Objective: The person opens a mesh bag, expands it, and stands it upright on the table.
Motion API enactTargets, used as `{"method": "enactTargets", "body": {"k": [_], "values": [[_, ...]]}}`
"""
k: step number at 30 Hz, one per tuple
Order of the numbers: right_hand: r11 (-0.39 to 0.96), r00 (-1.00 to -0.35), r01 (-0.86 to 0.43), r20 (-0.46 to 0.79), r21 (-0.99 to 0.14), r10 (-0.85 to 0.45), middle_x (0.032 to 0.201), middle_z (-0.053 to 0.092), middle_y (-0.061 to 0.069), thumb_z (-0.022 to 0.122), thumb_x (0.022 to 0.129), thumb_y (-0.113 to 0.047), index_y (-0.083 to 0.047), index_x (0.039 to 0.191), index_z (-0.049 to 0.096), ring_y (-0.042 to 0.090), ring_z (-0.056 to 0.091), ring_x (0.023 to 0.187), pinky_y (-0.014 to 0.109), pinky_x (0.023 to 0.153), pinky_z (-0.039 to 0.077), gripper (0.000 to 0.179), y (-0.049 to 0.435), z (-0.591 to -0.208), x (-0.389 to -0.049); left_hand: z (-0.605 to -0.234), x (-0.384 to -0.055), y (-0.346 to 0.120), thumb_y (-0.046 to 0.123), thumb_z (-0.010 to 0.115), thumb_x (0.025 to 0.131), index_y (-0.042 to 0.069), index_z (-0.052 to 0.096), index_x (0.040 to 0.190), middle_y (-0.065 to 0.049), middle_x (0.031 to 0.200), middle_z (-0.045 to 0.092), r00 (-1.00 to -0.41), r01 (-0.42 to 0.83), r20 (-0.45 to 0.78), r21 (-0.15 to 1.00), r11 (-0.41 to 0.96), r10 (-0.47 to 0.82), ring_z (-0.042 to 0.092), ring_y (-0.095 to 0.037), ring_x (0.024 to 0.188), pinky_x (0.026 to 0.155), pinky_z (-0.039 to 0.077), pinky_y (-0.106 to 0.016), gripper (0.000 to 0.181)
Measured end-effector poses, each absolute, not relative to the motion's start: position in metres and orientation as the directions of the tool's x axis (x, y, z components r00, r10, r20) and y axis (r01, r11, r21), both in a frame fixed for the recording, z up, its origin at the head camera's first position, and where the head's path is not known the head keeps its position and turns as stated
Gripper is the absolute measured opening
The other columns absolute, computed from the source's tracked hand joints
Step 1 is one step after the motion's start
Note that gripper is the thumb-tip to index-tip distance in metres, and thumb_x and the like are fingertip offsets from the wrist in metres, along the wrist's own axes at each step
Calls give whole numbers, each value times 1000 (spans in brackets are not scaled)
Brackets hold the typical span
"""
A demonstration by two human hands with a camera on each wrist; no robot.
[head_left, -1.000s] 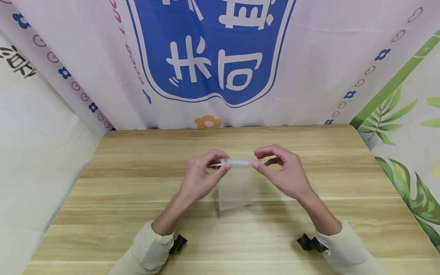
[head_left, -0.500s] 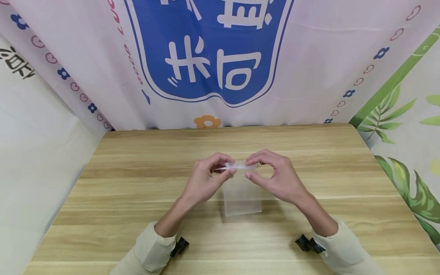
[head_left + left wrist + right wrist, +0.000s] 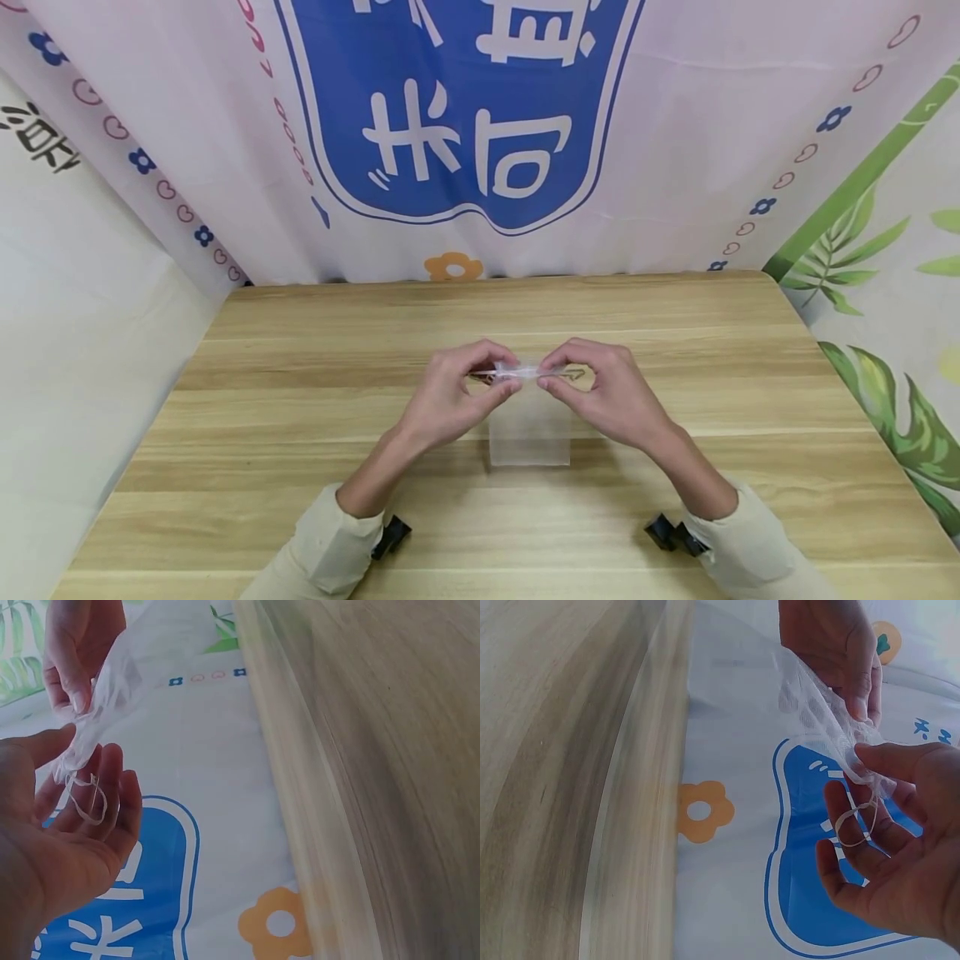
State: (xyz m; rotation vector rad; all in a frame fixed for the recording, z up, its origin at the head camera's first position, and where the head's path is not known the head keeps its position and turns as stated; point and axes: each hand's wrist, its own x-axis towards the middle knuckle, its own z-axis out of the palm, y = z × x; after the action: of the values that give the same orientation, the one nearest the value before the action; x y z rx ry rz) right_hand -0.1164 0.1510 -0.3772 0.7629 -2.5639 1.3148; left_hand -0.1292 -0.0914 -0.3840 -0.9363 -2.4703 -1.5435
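A sheer white mesh drawstring bag [image 3: 529,437] hangs upright between the two hands, its gathered mouth uppermost. My left hand [image 3: 450,392] pinches the left end of the mouth between thumb and fingers. At the other end, my right hand [image 3: 607,392] pinches the mouth the same way, fingertips close to the left hand's. A thin white string loop [image 3: 103,810] dangles over the left fingers in the left wrist view. Another string loop [image 3: 846,841] hangs by the right fingers in the right wrist view. The see-through body shows no contents.
Below the bag is a wood-grain table [image 3: 300,467]. A printed curtain [image 3: 690,167] with a blue emblem rises behind its far edge. Black devices [image 3: 390,537] sit at both cuffs.
My right hand has moved left and its parted fingers have come together on the bag's mouth. My left hand has drifted slightly right, and the bag with it. A string loop now shows beyond the right fingers.
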Motion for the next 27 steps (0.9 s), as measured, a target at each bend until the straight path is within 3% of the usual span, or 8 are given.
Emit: {"method": "enactTargets", "body": {"k": [4,13,27], "values": [[480,-857,-509,363,-715,-367,101,81,-4,82,95,-9,-16,102,81,15,76,95,41,87,64,9,151,-376,-116,-385,-130,-92,4,82,94,4,76,105,-9,102,80,-785,574,395,755,318,478,76,-18,91,85,66,-28,13],[485,-847,-510,317,-710,-426,102,79,-7,86,93,-16,-19,98,78,12,74,100,44,92,64,10,152,-376,-117,-384,-130,-93,3,80,95,4,77,101,-8,98,80,-789,572,394,752,329,471,76,-16,88,84,66,-27,7],[486,-843,-525,347,-698,-412,98,80,-4,83,94,-9,-14,97,79,16,76,97,41,89,65,7,151,-378,-117,-383,-131,-96,3,83,91,7,77,99,-5,97,79,-746,635,400,670,386,533,73,-15,87,82,65,-26,10]]}}
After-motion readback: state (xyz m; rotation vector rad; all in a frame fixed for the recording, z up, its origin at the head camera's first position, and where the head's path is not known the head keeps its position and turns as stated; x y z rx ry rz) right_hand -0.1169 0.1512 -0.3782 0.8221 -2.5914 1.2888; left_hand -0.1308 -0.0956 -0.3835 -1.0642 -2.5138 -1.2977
